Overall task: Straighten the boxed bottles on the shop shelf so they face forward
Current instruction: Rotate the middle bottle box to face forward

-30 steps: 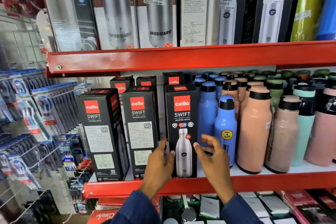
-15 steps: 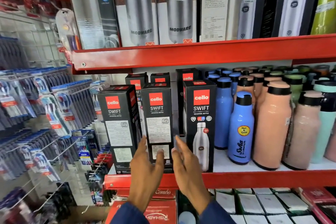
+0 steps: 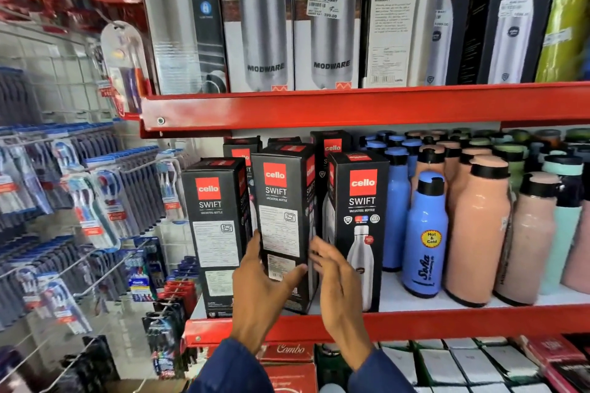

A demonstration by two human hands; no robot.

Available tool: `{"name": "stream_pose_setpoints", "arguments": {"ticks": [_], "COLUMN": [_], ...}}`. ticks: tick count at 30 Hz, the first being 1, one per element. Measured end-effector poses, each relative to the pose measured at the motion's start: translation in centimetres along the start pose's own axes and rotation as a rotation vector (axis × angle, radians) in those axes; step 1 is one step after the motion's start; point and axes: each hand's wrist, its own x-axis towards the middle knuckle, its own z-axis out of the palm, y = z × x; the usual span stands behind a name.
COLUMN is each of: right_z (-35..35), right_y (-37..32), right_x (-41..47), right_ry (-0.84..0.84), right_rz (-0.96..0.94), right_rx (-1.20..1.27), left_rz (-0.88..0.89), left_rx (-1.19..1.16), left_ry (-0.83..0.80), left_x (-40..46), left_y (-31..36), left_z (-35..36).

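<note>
The middle box (image 3: 284, 217), a tall black Cello Swift carton, stands at the front of the red shelf (image 3: 447, 319) between two matching cartons, tilted a little and turned so that its printed-label face and part of its right side show. The left hand (image 3: 261, 290) clasps its lower part, the thumb lying across the front label and the other fingers wrapped round the left edge. The right hand (image 3: 338, 284) is at the box's lower right edge with fingers (image 3: 319, 254) spread apart; motion blur hides whether they touch the carton.

The left box (image 3: 217, 233) stands just beside it, also showing a label face. The right box (image 3: 360, 226) shows its bottle picture to the front. More Cello cartons stand behind these three.

To the right on the same shelf stand loose bottles: a blue bottle (image 3: 426, 233) marked "Hot & Cold" and peach bottles (image 3: 475, 233). The upper shelf (image 3: 351, 105) carries Modware bottle boxes (image 3: 293, 19). Toothbrush packs (image 3: 95, 201) hang on a wire rack at the left.
</note>
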Motion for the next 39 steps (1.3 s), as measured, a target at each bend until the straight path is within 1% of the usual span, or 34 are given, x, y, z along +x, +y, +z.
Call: {"name": "stream_pose_setpoints", "arguments": {"ticks": [6,8,12,15,17,20,24,34,39], "right_z": [0.0,-0.1,-0.2,0.1,0.3,0.2,0.3,0.5,0.4], "right_y": [-0.7,-0.8,-0.5,0.0,0.5,0.9,1.4,3.5,3.7], "right_x": [-0.2,-0.3,-0.3,-0.1,0.3,0.9,1.2,1.1,0.6], "right_ry": [-0.001,0.036,0.109,0.093,0.079,0.097,0.107,0.108,0.104], "right_rz": [-0.052,-0.076,-0.135,-0.135,-0.095,-0.056,-0.053,-0.044,-0.054], "right_rx": [-0.031,-0.069,-0.278,-0.347,-0.34,-0.252,-0.262,-0.358,-0.335], "left_rz": [0.0,0.02,0.056,0.071,0.063,0.044,0.059,0.057,0.052], "left_rx": [-0.019,-0.011,-0.031,-0.083,-0.126,-0.165,-0.154,-0.067,-0.049], "left_ry": [0.05,0.06,0.039,-0.016,-0.046,-0.116,-0.189,-0.182,-0.191], "left_x": [0.7,0.7,0.7,1.2,1.6,2.0,2.1,2.5,1.8], "left_y": [-0.2,-0.1,0.1,0.0,-0.4,-1.3,-2.6,-4.7,-4.0], "left_z": [-0.2,-0.4,-1.0,-1.2,-1.1,-0.9,-0.3,1.3,0.7]}}
